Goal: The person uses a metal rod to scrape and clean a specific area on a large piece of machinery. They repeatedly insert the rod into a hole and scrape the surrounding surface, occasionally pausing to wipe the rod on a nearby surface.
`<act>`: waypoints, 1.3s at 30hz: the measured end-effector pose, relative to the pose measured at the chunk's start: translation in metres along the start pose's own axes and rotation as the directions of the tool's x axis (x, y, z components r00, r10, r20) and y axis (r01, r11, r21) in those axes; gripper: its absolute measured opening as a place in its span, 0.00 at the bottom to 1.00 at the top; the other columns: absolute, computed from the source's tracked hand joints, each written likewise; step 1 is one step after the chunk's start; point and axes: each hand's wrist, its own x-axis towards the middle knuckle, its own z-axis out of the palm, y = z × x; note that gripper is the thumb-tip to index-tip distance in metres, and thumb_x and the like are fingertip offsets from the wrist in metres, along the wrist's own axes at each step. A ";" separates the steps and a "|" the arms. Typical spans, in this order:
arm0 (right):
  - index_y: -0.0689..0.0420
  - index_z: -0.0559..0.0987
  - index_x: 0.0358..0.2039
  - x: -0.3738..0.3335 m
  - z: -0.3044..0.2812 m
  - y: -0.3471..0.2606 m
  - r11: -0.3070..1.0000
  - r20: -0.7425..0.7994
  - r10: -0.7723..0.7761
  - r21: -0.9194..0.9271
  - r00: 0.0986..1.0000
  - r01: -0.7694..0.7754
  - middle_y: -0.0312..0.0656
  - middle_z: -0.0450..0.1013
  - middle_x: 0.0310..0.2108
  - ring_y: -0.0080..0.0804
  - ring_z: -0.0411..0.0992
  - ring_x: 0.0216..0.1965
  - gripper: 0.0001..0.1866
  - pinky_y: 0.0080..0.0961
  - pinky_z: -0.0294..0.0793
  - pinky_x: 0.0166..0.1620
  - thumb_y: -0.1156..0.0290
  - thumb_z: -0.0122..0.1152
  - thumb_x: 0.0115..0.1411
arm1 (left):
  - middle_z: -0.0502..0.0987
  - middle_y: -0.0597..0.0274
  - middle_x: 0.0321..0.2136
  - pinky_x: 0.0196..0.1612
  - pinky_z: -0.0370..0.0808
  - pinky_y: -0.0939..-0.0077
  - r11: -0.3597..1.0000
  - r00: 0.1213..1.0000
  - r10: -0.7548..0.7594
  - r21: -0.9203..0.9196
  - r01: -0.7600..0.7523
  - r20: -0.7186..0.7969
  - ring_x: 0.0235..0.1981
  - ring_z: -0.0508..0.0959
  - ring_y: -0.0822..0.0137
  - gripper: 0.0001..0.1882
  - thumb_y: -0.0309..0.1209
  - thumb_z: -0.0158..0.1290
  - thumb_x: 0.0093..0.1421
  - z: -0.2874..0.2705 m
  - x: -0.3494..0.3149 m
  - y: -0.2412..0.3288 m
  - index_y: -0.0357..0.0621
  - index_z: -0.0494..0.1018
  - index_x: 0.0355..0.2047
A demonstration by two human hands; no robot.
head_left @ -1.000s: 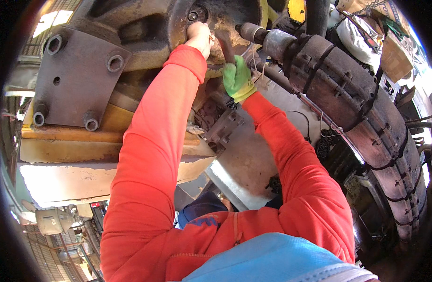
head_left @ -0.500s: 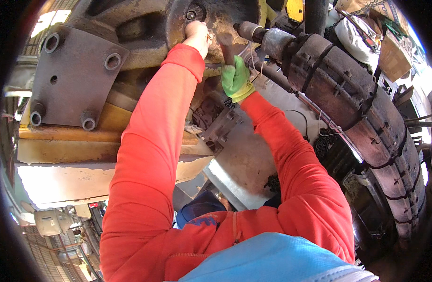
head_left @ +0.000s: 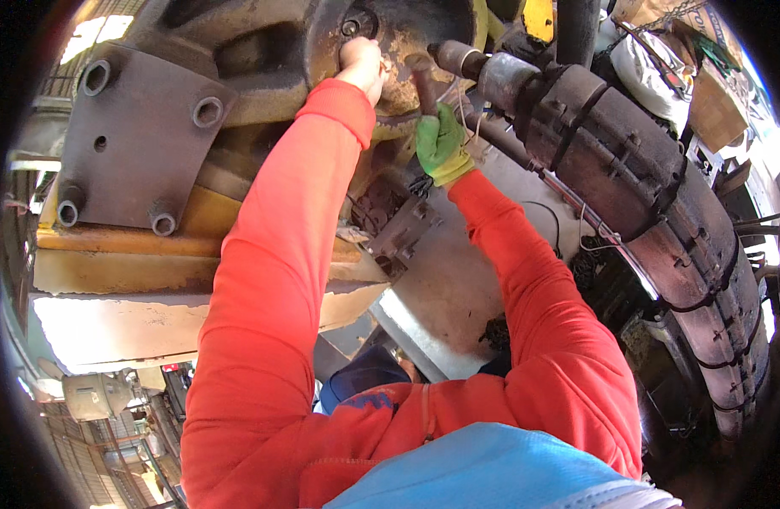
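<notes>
My bare left hand (head_left: pixel 362 68) is up against a rusty round recess in a large yellow machine casting (head_left: pixel 263 51), just below a round bolt-like fitting (head_left: pixel 353 28). Its fingers are closed, and whatever they hold is mostly hidden behind them. In a green work glove, my right hand (head_left: pixel 442 146) is wrapped round the handle of a hammer (head_left: pixel 425 88). The hammer's worn brown head points up, a short way right of my left hand and apart from it.
A steel plate (head_left: pixel 140 140) with thick bushings at its corners stands at the left. On the right, a long dark segmented cylinder (head_left: pixel 615 153), bound with straps, curves downward. A greasy metal block (head_left: pixel 404 227) lies below my hands. A white sack (head_left: pixel 649 72) sits at the upper right.
My right hand and the hammer have moved slightly right and down, away from my left hand. My left hand stays closed at the recess; the whole view has shifted a little.
</notes>
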 end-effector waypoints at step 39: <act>0.58 0.68 0.33 0.014 0.001 -0.033 0.989 0.040 -0.095 -0.108 0.995 0.098 0.54 0.70 0.22 0.57 0.71 0.26 0.15 0.44 0.68 0.28 0.58 0.46 0.58 | 0.61 0.63 0.14 0.16 0.61 0.76 0.882 0.986 -0.147 -0.442 0.166 0.079 0.11 0.59 0.70 0.12 0.30 0.34 0.62 0.003 -0.053 0.031 0.36 0.63 0.39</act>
